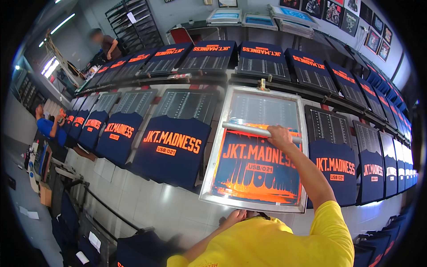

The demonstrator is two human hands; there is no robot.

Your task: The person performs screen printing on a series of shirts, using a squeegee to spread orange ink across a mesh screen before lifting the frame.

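Our hands are apart. We hold the long grey squeegee [249,129] with the right hand [279,135] closed around its bar. It lies across the metal screen frame [253,205], which extends ahead of and below that hand. Our left hand [235,216] is at the frame's near edge; we cannot tell whether it grips. Nearer us than the squeegee, the screen shows large block lettering [249,152] above a small rectangular label [259,167], with orange ink [253,191] streaked below. Left of both hands, a navy shirt [171,167] bears matching orange lettering.
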